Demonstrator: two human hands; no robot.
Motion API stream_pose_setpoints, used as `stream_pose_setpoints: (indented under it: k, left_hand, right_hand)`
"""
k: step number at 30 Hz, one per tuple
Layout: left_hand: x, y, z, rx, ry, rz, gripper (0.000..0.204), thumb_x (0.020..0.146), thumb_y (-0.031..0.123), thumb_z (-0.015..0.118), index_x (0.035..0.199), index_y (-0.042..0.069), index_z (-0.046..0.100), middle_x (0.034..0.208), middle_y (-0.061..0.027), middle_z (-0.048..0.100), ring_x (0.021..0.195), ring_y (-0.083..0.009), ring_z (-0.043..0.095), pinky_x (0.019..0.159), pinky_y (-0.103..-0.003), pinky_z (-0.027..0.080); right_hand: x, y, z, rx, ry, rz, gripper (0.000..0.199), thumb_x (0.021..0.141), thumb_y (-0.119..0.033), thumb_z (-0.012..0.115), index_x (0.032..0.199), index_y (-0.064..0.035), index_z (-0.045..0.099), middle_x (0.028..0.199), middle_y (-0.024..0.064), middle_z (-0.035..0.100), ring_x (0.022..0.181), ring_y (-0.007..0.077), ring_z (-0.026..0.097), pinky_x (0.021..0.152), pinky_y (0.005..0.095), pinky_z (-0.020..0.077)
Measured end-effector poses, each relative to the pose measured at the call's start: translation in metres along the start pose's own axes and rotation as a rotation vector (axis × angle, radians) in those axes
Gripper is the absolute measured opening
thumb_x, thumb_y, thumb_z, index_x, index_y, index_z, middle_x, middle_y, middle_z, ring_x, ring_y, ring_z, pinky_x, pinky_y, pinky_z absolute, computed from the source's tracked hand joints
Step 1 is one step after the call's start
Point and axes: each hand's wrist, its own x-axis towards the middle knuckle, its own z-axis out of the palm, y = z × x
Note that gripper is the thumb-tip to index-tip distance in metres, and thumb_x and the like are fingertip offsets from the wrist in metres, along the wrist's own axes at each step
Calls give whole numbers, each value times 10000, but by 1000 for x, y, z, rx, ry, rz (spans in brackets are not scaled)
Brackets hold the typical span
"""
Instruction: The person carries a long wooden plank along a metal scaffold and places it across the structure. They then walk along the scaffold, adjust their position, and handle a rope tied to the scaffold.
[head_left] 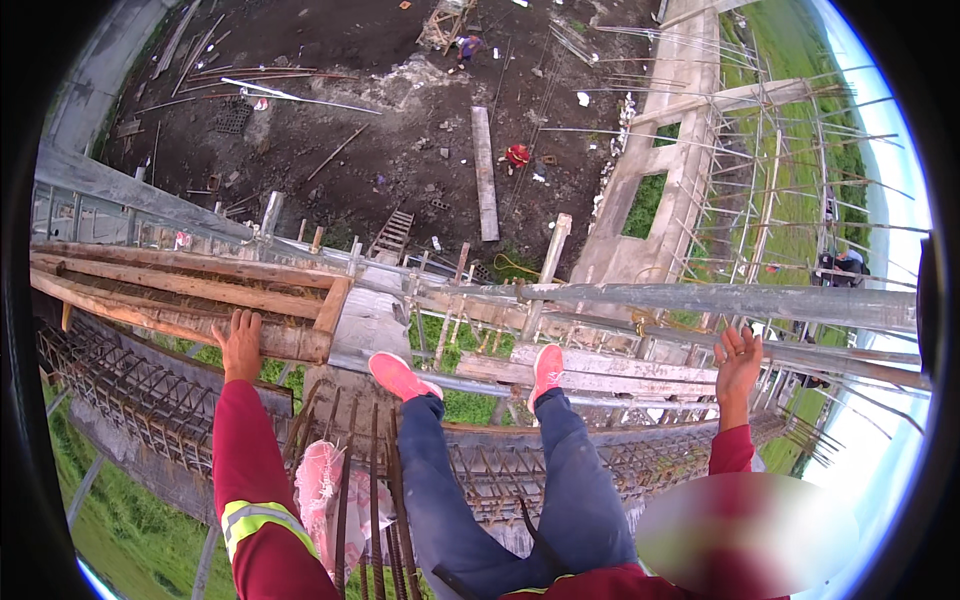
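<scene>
The left hand [241,340] lies flat on a timber beam [190,300], fingers spread and gripping nothing, arm stretched straight forward. The right hand [738,358] rests on a steel pipe [700,300] rail, fingers loosely open, thumb out, arm extended. Between them, pink shoes [400,376] stand on a plank [600,372] high above the dirt ground [400,130]. A rebar cage [500,470] runs below the legs.

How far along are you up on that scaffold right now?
Done: rebar cage looks tied; timber formwork partly assembled. In hand: left hand rests on a timber beam, right hand on the steel pipe rail; pink shoes on planks. Left: no concrete visible.
</scene>
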Motion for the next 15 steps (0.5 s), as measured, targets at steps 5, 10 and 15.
stream_pose_setpoints:
  k: [5, 10, 15]
  left_hand:
    - [13, 2, -1, 3, -70, -28, 603, 748, -65, 620, 1280, 147, 432, 1367, -5, 424, 1358, -218, 327, 1032, -709, 242]
    - [28, 6, -18, 63, -132, -51, 637, 751, -79, 614, 1312, 152, 418, 1399, -2, 406, 1361, -206, 324, 1016, -713, 273]
    - [45, 25, -65, -48, -445, 17, 995, 597, 340, 854, 1422, 142, 333, 1448, -83, 368, 1380, -275, 294, 1044, -724, 212]
  right_hand:
    - [-27, -118, 49, 402, -602, -369, 567, 972, -510, 419, 1242, -11, 437, 1184, 189, 542, 1179, 322, 489, 1015, 455, 371]
    - [-41, -129, 101, -11, -153, -665, 500, 929, -292, 611, 1245, 35, 403, 1162, 235, 545, 1141, 334, 544, 1027, 441, 412]
    - [-19, -111, 118, 35, 163, -826, 355, 835, -61, 676, 1091, 22, 444, 981, 197, 618, 770, 276, 662, 759, 390, 565]
